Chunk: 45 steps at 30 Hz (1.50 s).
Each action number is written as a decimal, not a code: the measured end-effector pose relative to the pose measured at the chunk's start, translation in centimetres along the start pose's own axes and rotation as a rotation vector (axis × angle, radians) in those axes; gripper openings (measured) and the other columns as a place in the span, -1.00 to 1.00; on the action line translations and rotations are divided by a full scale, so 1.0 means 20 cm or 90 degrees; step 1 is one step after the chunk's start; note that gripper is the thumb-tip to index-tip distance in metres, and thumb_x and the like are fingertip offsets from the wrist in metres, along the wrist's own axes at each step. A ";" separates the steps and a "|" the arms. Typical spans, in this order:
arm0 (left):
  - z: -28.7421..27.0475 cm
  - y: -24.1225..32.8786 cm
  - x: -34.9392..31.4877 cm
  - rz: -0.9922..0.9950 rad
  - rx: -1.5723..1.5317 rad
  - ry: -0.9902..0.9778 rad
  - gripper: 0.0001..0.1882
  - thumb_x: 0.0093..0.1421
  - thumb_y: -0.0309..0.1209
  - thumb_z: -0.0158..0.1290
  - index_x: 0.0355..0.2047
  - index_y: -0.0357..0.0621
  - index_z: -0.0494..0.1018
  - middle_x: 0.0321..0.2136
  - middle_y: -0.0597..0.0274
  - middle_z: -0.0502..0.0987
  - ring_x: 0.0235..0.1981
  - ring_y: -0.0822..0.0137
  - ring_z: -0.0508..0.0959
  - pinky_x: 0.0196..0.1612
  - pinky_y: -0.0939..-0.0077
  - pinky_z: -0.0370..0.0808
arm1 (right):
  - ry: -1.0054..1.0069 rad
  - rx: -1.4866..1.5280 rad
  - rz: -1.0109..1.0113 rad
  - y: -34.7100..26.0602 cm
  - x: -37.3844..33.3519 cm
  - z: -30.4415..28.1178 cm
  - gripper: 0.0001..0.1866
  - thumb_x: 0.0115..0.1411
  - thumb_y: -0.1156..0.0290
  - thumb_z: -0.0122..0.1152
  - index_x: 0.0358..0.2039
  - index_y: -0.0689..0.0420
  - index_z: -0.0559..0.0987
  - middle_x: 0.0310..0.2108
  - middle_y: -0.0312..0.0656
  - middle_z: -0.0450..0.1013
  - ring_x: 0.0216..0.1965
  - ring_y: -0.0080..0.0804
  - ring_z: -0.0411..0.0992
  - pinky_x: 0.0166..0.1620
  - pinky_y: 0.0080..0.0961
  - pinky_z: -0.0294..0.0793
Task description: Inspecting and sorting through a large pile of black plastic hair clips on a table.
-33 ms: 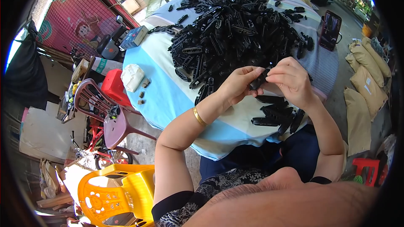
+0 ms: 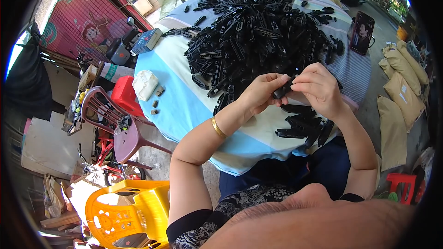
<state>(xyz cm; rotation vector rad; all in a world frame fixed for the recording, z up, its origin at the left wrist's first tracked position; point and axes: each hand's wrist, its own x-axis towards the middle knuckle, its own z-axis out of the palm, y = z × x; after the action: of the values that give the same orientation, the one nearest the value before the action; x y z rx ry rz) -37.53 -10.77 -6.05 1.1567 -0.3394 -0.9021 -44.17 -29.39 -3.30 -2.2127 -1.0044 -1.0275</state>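
Note:
Between the thumb and fingers of my left hand is a long, dark black plastic part, held tilted above the near side of the table. My right hand is closed in a pinch at the part's upper end; its fingertips cover whatever detail is there. Just below my hands, several similar black parts lie in a loose group by the table edge. Beyond them rises a large heap of black plastic parts, reaching close to my left fingers.
The cloth-covered round table carries a white bag, small brown pieces, a blue box and an upright phone. A purple chair and yellow chair stand left. Tan sacks lie right.
The picture on the phone screen has changed. The black part in my left hand has turned slightly; both hands stay nearly in place.

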 end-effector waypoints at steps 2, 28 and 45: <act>0.00 0.00 0.00 -0.013 0.028 -0.013 -0.69 0.29 -0.24 -0.12 -0.19 -0.28 0.37 -0.42 0.11 0.52 -0.54 0.39 0.53 -0.53 0.68 0.49 | -0.009 -0.025 -0.013 0.00 -0.01 0.00 -0.80 -0.25 0.63 0.30 -0.50 0.19 0.59 -0.45 -0.26 0.48 -0.33 -0.34 0.40 -0.36 -0.52 0.46; 0.07 -0.05 -0.03 0.341 0.778 -0.024 -0.63 0.03 -0.48 0.12 -0.10 -0.21 0.43 -0.34 0.00 0.52 -0.31 0.14 0.53 -0.16 0.39 0.45 | -0.042 0.410 0.535 0.40 -0.15 -0.14 -0.67 0.21 0.37 0.07 -0.04 0.21 0.44 -0.24 -0.22 0.51 -0.35 -0.59 0.44 -0.29 -0.66 0.45; 0.01 -0.11 -0.01 0.358 1.163 0.202 -0.70 -0.07 -0.37 0.19 -0.33 -0.20 0.43 -0.38 0.12 0.40 -0.31 0.13 0.40 -0.26 0.35 0.42 | -0.249 -0.437 0.443 0.81 -0.34 -0.08 -0.69 0.03 0.45 0.07 -0.16 0.10 0.51 0.01 -0.20 0.33 0.05 -0.20 0.26 0.00 -0.32 0.33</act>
<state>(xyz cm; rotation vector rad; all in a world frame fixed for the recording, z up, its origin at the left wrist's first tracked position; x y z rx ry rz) -38.76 -10.97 -7.82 2.5747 -1.2610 0.3880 -35.18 -43.10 -9.80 -3.0575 0.0877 -0.6654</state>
